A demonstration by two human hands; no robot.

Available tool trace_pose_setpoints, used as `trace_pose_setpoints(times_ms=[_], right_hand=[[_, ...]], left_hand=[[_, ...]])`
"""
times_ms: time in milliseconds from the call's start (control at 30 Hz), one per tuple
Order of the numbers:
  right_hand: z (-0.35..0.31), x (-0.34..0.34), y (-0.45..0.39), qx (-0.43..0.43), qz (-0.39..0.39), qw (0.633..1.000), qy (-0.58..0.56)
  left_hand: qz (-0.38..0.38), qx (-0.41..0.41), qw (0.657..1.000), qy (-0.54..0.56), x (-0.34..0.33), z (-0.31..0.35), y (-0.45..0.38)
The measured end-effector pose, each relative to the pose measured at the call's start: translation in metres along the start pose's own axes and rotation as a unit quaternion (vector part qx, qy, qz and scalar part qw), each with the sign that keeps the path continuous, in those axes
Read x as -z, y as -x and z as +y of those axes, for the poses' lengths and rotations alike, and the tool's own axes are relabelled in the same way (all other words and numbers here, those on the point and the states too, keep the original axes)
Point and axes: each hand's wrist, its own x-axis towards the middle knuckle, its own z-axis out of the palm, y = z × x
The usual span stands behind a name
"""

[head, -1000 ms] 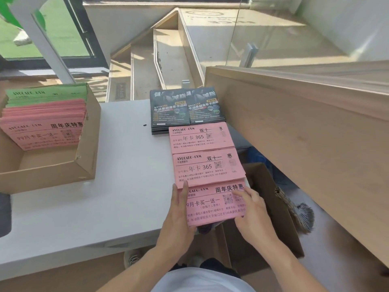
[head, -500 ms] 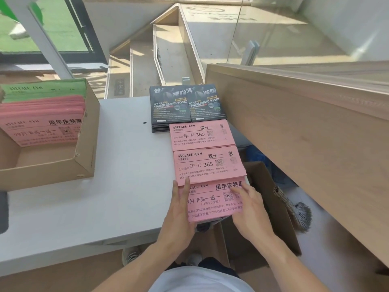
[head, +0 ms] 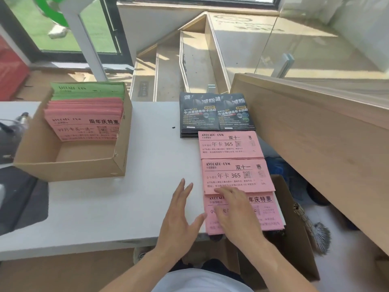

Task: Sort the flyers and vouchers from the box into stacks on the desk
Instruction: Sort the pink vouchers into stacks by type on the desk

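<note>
Desk: a white desk [head: 109, 199] is carrying all the paper, with a wooden counter wall [head: 315, 157] standing along its right edge.
Box: an open cardboard box [head: 121, 144] is sitting at the back left of the desk; pink vouchers [head: 84, 121] are leaning in it, fanned, and green vouchers [head: 88, 90] are lying behind them against the far wall.
Black flyers: two stacks of black flyers [head: 216, 112] are lying side by side at the far right of the desk, touching each other.
Far pink stack: a pink stack printed "年卡 365" [head: 230, 145] is lying just in front of the black flyers and overlapping their near edge.
Middle pink stack: a second pink "年卡 365" stack [head: 237, 175] is lying just in front of the first one, edge to edge.
Near pink stack: a pink stack printed "庆特惠" [head: 267, 209] is lying at the near right corner of the desk, reaching over the front edge a little.
Right hand: the right hand [head: 235, 213] is lying flat on the near pink stack, fingers straight and pointing to the far left, their tips at the border with the middle stack.
Left hand: the left hand [head: 181, 216] is hovering or resting over the bare desk just left of the near stack, fingers spread and holding nothing; its thumb is touching the left edge of the stack.
Floor: another cardboard box [head: 294, 239] is standing below the desk's right corner, with a brush [head: 315, 232] beside it.
</note>
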Motion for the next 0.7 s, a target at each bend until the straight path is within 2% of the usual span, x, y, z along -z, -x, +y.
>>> trace_pose_setpoints(times_ms=[233, 333, 433, 533, 700], right_hand=[[-0.103, -0.035, -0.049, 0.127, -0.035, 0.991, -0.021], [-0.162, -0.054, -0.079, 0.187, -0.022, 0.981, -0.045], [-0.218, -0.074, -0.112, 0.236, 0.016, 0.97, -0.058], [-0.266, -0.094, -0.149, 0.251, 0.023, 0.968, -0.02], [-0.302, -0.117, -0.196, 0.203, -0.022, 0.968, 0.146]], left_hand=[[0.213, -0.039, 0.976, 0.018, 0.105, -0.027, -0.02], [0.266, -0.065, 0.962, -0.003, 0.168, -0.045, -0.042], [0.296, -0.096, 0.947, -0.081, 0.229, -0.068, -0.072], [0.258, -0.074, 0.943, -0.199, 0.28, -0.093, -0.104], [0.104, -0.018, 0.931, -0.349, 0.336, -0.13, -0.15]])
